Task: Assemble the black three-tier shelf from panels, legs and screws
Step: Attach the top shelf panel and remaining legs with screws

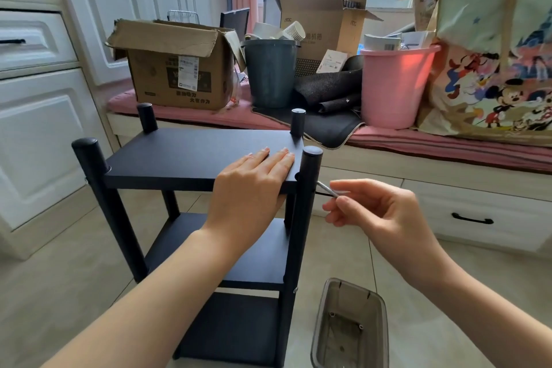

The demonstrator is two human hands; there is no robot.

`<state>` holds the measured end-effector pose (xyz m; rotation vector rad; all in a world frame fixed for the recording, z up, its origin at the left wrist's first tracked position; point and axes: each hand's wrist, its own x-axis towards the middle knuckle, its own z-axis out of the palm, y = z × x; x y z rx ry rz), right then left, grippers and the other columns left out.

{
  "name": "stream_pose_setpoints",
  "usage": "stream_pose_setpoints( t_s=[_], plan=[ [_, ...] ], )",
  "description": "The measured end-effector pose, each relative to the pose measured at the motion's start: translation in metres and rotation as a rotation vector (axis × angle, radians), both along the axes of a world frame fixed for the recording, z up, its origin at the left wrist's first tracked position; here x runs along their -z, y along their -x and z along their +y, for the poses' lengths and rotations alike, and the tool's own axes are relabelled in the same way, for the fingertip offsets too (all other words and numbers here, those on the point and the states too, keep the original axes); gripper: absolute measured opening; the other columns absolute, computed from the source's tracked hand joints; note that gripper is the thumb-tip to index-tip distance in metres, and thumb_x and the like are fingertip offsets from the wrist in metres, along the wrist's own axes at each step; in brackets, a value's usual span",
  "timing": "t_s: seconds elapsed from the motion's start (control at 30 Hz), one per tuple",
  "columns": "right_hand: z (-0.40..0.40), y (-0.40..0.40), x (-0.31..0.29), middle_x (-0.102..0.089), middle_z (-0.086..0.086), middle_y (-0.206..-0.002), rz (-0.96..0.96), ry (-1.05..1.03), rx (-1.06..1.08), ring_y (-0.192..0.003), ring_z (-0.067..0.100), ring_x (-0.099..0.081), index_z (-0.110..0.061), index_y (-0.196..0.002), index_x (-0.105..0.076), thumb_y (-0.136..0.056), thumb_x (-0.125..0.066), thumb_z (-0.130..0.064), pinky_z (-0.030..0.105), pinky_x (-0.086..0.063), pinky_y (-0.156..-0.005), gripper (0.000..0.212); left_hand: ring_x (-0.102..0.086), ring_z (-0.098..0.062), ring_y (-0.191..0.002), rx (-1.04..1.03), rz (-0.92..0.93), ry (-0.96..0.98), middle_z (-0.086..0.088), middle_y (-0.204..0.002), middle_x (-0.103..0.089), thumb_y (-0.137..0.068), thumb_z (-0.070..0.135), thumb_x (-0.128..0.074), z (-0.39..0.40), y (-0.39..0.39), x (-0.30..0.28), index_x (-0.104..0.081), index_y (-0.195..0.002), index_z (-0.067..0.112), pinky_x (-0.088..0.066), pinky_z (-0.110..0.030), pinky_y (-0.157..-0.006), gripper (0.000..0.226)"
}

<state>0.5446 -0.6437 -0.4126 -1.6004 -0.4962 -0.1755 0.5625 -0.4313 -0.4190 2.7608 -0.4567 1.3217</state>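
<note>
The black shelf (206, 218) stands on the floor in front of me. It has three flat boards and four round legs, and it looks almost done to me.

My left hand (254, 185) lies flat on the top board (185, 158). The fingers are straight and press down near the right end of the board. I think this is to keep the shelf from wobbling.

My right hand (379, 212) is off to the right of the shelf. My thumb and first fingers pinch a thin metal tool (327, 189), which I think is a little hex key. The other fingers are loosely curled.

The tool is long and thin. It lies almost flat and points left, straight at the front right leg (307, 188). Its tip sits at the side of that leg, just under the top board. I cannot see if the tip is inside a screw, because it is too small to tell.

So the spot I need is to the left of my right hand, and my right hand is the near one. I guess the next job is to turn the tool to make the screw tight.

A clear little tub (325, 334) sits on the floor by the shelf, below my right hand. A few small screws (332, 314) lie in it.
</note>
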Motion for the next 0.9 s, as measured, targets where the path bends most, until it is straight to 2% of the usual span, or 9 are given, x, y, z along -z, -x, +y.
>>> stream_pose_setpoints(
  t_s=[0.13,0.27,0.43,0.63,0.9],
  plan=[
    [-0.0031,0.0030,0.0026,-0.077,0.009,-0.084,0.000,0.014,-0.022,-0.076,0.027,-0.075,-0.005,-0.101,-0.073,-0.085,-0.066,-0.005,0.030,-0.061,-0.071,0.017,-0.069,-0.032,-0.111,-0.006,-0.024,0.000,-0.008,-0.123,-0.071,-0.077,0.014,-0.086,-0.0004,-0.0006,0.0017,-0.072,-0.123,0.008,-0.055,-0.047,-0.092,0.048],
    [-0.0029,0.0063,0.0018,-0.077,0.009,-0.083,-0.021,0.010,-0.026,-0.075,0.027,-0.075,-0.004,-0.099,-0.074,-0.079,-0.067,-0.015,0.027,-0.060,-0.069,0.025,-0.069,-0.031,-0.111,-0.007,-0.035,0.000,-0.008,-0.123,-0.071,-0.079,0.016,-0.085,0.0000,-0.0018,0.0024,-0.072,-0.123,0.009,-0.055,-0.046,-0.093,0.046],
    [-0.0033,0.0056,0.0018,-0.077,0.010,-0.084,-0.010,0.020,-0.042,-0.076,0.027,-0.075,-0.003,-0.101,-0.073,-0.083,-0.066,-0.003,0.027,-0.060,-0.070,0.019,-0.068,-0.031,-0.113,-0.007,-0.031,0.010,-0.008,-0.123,-0.071,-0.083,0.016,-0.082,0.0000,-0.0012,0.0034,-0.072,-0.123,0.008,-0.055,-0.046,-0.093,0.042],
    [-0.0005,0.0066,0.0001,-0.077,0.009,-0.084,-0.037,0.018,-0.049,-0.075,0.026,-0.075,-0.005,-0.100,-0.073,-0.079,-0.066,-0.013,0.027,-0.060,-0.069,0.024,-0.069,-0.032,-0.112,-0.013,-0.028,0.011,-0.008,-0.122,-0.071,-0.083,0.015,-0.082,-0.0005,0.0001,0.0022,-0.072,-0.122,0.008,-0.056,-0.046,-0.092,0.040],
    [0.0003,0.0055,0.0037,-0.077,0.006,-0.085,-0.087,0.079,-0.046,-0.076,0.024,-0.076,-0.004,-0.101,-0.073,-0.079,-0.068,-0.006,0.029,-0.061,-0.071,0.023,-0.068,-0.032,-0.113,-0.020,-0.018,0.008,-0.009,-0.122,-0.070,-0.086,0.021,-0.079,-0.0006,0.0002,0.0015,-0.072,-0.123,0.007,-0.054,-0.046,-0.093,0.040]
  ],
)
